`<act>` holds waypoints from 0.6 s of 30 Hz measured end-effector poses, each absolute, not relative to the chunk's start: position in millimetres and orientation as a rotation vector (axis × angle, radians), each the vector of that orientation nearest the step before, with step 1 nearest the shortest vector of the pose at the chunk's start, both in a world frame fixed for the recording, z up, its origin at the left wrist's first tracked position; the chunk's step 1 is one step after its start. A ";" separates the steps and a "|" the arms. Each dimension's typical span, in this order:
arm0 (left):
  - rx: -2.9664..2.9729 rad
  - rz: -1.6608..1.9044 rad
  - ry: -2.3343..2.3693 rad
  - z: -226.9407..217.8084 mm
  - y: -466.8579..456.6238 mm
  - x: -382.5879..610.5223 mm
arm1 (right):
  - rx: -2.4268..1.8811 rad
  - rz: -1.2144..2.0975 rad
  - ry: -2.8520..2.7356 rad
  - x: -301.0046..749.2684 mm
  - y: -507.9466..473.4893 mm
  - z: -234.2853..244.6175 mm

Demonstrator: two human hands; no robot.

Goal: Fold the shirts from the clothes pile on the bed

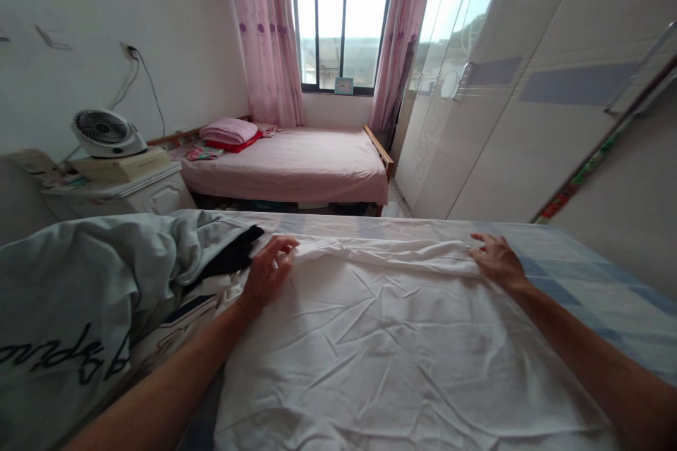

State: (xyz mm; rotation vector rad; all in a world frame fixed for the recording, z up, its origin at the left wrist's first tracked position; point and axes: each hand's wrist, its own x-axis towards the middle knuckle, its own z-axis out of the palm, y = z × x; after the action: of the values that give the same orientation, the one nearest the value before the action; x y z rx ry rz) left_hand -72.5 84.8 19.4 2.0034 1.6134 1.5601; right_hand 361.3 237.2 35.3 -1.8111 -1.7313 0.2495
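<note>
The left hand (269,271) bends its fingers at one far corner of the white cloth (391,345); I can't tell if it pinches. The right hand (498,261) is loosely open by the other. The cloth lies wrinkled on a blue-and-white sheet (587,282), beside a pale top (113,268).
</note>
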 end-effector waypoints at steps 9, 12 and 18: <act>2.188 0.944 2.017 14.6 85.4 -68.5 | -1.278 0.649 -2.351 205.7 190.1 56.6; 2.226 0.711 2.158 16.5 83.1 -66.3 | -1.262 0.616 -2.440 164.0 184.7 46.8; 2.238 1.015 1.950 21.8 86.3 -71.3 | -1.244 0.609 -2.380 129.8 182.5 33.6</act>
State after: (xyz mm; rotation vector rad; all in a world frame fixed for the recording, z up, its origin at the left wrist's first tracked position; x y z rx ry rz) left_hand -71.3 86.3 21.8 2.2380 1.9496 1.0151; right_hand 129.8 182.5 33.6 -1.2445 -2.3800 0.6088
